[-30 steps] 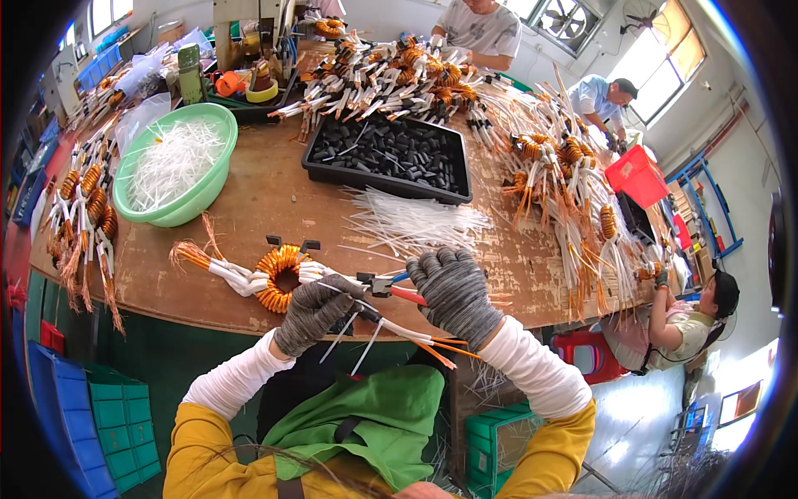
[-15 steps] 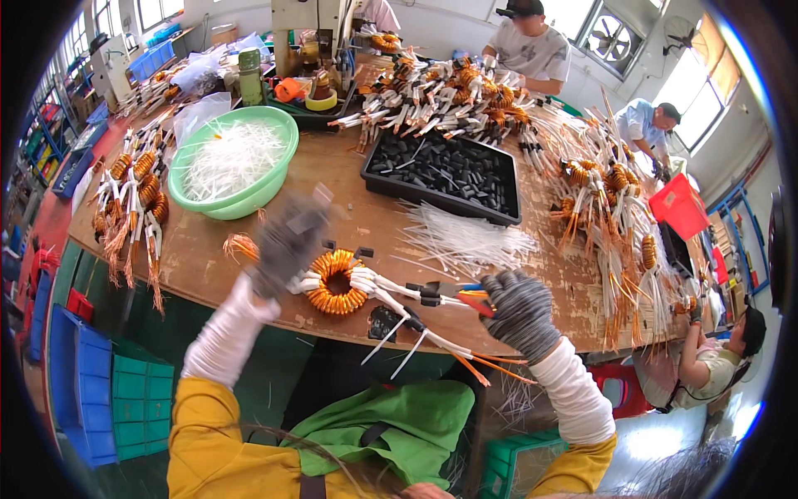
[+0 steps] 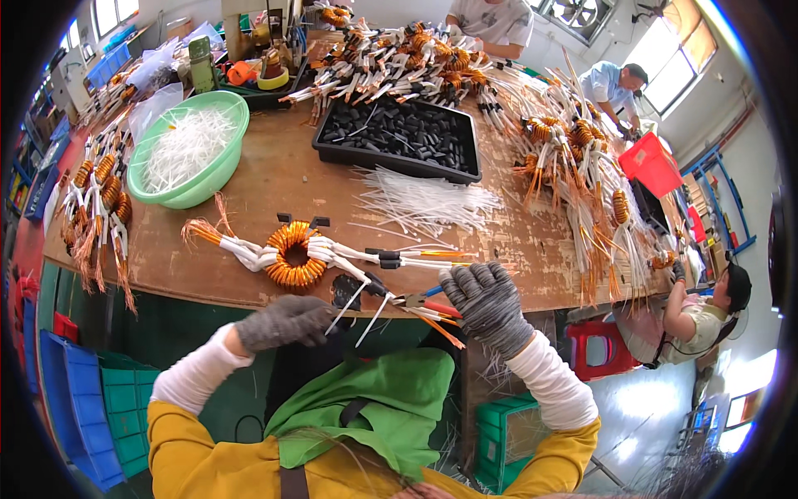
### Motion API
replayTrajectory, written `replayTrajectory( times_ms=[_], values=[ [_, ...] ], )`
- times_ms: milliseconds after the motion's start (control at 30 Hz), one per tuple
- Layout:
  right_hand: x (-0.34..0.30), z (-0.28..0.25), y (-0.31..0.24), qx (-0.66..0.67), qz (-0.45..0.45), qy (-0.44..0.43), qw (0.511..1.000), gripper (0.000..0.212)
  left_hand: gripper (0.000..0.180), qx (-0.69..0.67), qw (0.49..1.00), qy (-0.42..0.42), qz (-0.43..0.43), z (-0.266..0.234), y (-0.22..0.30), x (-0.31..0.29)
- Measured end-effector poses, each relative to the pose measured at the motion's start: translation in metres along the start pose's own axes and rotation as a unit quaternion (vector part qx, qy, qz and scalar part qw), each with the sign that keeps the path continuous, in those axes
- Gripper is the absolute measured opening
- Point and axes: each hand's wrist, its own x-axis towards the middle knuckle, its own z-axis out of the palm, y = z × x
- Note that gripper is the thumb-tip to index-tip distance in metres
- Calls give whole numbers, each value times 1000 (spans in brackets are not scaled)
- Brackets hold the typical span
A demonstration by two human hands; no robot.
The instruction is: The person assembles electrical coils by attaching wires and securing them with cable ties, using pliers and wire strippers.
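A ring coil (image 3: 297,254) wound with copper-coloured wire lies near the table's front edge, with white-sleeved leads running out both sides. Bare copper strands (image 3: 203,233) fan out at its left end. Black sleeves (image 3: 388,259) sit on the right-hand leads, and two white cable-tie tails (image 3: 347,307) stick out toward me from the lower lead. My right hand (image 3: 489,306), in a grey glove, is closed on pliers with red and blue handles (image 3: 438,308); their jaws are beside that lower lead. My gloved left hand (image 3: 287,323) is beside the left tie tail, its fingers bent and slightly blurred.
Behind the coil are loose white ties (image 3: 428,200) and a black tray (image 3: 328,152) of short black sleeves. A green basin (image 3: 238,154) of white strips stands left. Finished coils pile up at the back (image 3: 399,62), left (image 3: 104,187) and right (image 3: 582,145). Co-workers sit beyond and at right.
My left hand has come down from above the coil's left leads to beside the tie tails. The pliers have shifted from the upper right leads to the lower lead. The whole view has shifted.
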Motion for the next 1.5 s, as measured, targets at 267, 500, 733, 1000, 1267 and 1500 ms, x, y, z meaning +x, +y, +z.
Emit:
replayTrajectory(
  times_ms=[267, 500, 733, 1000, 1267, 1500],
  values=[
    [9, 9, -17, -13, -3, 12, 1000, 39, 37, -179, 978, -92, -51, 41, -9, 43],
    [5, 7, -24, 47, 61, -82, 994, 38, 25, -243, 961, -132, -1, 42, -12, 45],
    [35, -2, -22, -9, 41, -21, 999, 48, 28, -285, 944, -166, 22, 32, -22, 43],
    [54, -6, -48, -23, 66, -81, 994, 43, 29, -292, 945, -149, 24, 33, -26, 46],
    [51, -15, -44, 77, 154, -183, 968, 35, 28, -253, 952, -174, -2, 23, -12, 42],
    [-29, -28, 37, 107, 379, 38, 918, 44, 19, -259, 928, 161, 215, -102, 44, 23]
  ],
)
